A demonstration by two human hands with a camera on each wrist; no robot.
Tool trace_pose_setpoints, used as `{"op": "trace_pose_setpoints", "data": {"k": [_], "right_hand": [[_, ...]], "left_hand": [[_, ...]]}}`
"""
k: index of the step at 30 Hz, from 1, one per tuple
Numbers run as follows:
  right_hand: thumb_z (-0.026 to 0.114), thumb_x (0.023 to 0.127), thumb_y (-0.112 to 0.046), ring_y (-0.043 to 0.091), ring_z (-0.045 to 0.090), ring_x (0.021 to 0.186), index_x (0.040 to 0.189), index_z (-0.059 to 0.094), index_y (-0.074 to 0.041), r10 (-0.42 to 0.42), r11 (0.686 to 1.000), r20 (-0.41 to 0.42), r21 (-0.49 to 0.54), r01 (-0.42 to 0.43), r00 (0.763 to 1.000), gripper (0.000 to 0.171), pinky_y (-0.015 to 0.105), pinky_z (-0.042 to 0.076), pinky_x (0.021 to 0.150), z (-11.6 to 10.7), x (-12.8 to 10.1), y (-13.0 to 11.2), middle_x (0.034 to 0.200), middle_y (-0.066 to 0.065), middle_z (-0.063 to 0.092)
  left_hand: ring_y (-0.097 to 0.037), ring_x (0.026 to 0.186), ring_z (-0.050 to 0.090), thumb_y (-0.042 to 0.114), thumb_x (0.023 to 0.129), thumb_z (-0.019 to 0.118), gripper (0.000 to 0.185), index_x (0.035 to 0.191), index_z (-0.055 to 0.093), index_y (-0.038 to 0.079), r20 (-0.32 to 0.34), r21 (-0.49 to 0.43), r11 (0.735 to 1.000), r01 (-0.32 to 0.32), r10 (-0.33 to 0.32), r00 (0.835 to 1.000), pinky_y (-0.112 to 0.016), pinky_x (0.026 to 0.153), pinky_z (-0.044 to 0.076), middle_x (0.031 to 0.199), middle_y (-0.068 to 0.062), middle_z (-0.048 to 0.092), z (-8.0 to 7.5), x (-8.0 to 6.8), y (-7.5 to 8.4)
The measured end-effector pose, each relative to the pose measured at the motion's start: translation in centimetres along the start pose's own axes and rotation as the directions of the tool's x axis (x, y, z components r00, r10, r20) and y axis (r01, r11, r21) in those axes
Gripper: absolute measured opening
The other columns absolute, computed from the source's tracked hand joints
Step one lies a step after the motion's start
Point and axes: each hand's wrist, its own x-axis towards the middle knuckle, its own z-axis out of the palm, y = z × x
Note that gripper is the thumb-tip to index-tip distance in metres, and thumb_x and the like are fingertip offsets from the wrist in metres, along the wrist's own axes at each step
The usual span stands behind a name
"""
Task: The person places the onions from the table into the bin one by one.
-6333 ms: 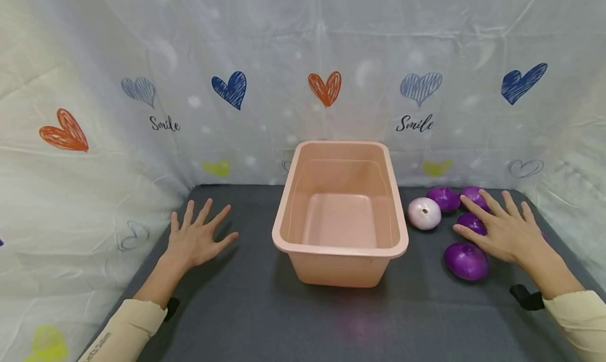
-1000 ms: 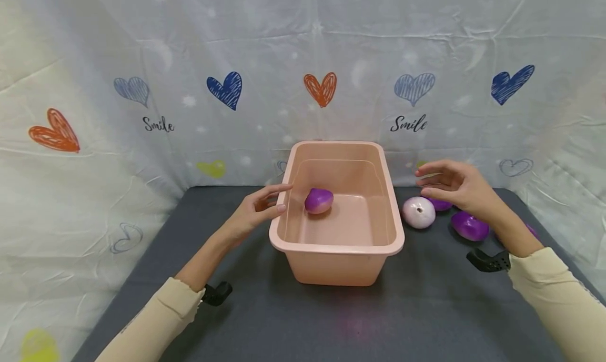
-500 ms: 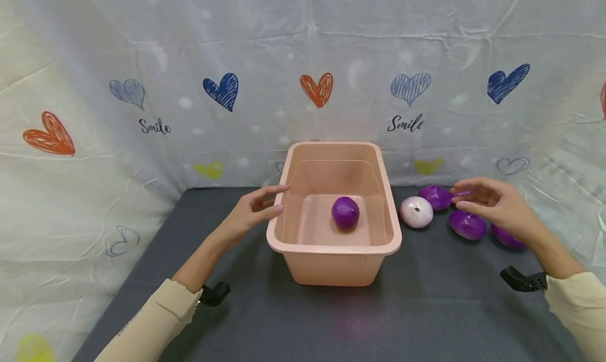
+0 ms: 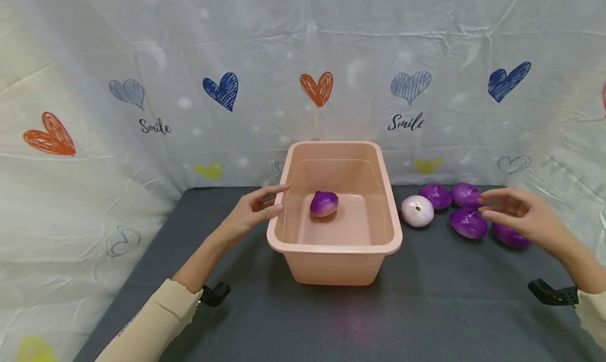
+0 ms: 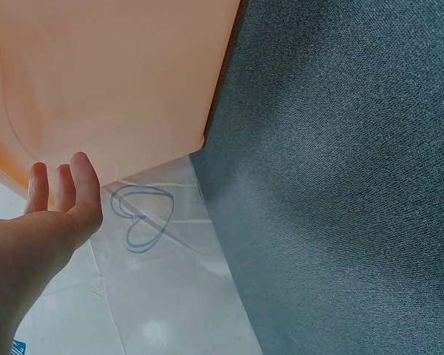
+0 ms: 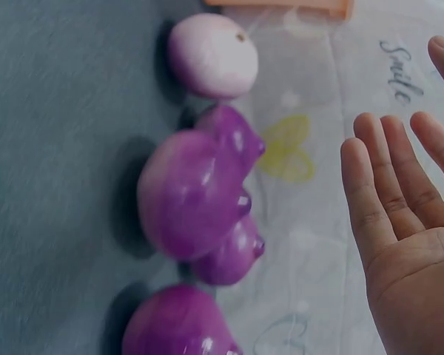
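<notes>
one purple onion [image 4: 324, 204] lies inside the peach bin [image 4: 336, 270], on its floor and toward the left side, with the pointed tip upward. five others sit on the dark grey desk [image 4: 341, 325] to the right of the bin: a pale onion [image 4: 417, 211] with a small dark spot, just beside the right wall; a rear onion [image 4: 435, 195], purple, behind and to the right of that; a far onion [image 4: 466, 195], also purple, next along; a front onion [image 4: 468, 223] nearer the person; and a rightmost onion [image 4: 511, 238], partly covered from the head camera. both hands are loosely spread. the left hand [image 4: 246, 212] is at the bin's left rim, fingers slightly bent and thumb apart, the index fingertip over the edge in the head view; i cannot tell whether it touches the plastic. the right hand [image 4: 527, 217] is beside the far onion and over part of the rightmost onion, its thumb parted from gently bent fingers; contact is unclear from the head, while the right wrist view shows the palm side and extended fingers. cream sleeves [image 4: 151, 320] and black straps [image 4: 215, 294] circle the arms. behind the desk hangs a whitish curtain [image 4: 265, 51] printed with hearts [image 4: 316, 89].
</notes>
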Motion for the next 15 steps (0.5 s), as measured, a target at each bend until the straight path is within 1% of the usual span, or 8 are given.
{"op": "trace_pose_setpoints", "data": {"k": [3,7,11,15], "right_hand": [[0.066,0.095,0.009,0.004,0.067,0.102,0.130,0.060,0.005,0.029,0.999,-0.021,-0.039,-0.030,0.999,0.035,0.017,0.053,0.079,-0.7,-0.7,0.6,0.120,-0.008,0.067],[0.066,0.096,0.007,-0.003,0.065,0.101,0.130,0.060,0.001,0.047,0.997,-0.037,-0.059,-0.050,0.998,0.036,0.013,0.050,0.079,-1.9,-1.6,1.5,0.118,-0.016,0.065],[0.069,0.096,0.002,-0.009,0.062,0.097,0.128,0.061,-0.001,0.074,0.988,-0.075,-0.130,-0.084,0.994,0.033,0.010,0.048,0.076,-2.8,-2.4,2.3,0.114,-0.022,0.063],[0.071,0.095,0.002,-0.012,0.059,0.096,0.127,0.060,-0.002,0.055,0.977,-0.089,-0.199,-0.072,0.995,0.034,0.009,0.048,0.074,-3.3,-3.3,3.2,0.114,-0.024,0.059]], "left_hand": [[-0.028,0.139,0.044,0.017,0.102,0.065,0.056,0.154,0.045,0.006,0.005,-0.007,1.000,-0.001,0.001,1.000,-0.053,0.106,0.041,0.158,-0.005,0.037,0.0,0.1,0.0],[-0.028,0.139,0.044,0.017,0.102,0.064,0.055,0.153,0.046,0.008,0.002,-0.007,1.000,-0.001,0.001,1.000,-0.051,0.106,0.042,0.158,-0.005,0.038,0.0,0.1,0.0],[-0.027,0.139,0.044,0.017,0.102,0.065,0.054,0.153,0.048,0.010,-0.001,-0.006,1.000,0.000,0.000,1.000,-0.050,0.106,0.042,0.158,-0.005,0.038,-0.1,0.1,-0.1],[-0.027,0.138,0.044,0.017,0.102,0.064,0.055,0.153,0.046,0.009,0.007,-0.013,1.000,0.001,-0.001,1.000,-0.051,0.106,0.042,0.158,-0.005,0.038,0.0,0.0,-0.1]]}}
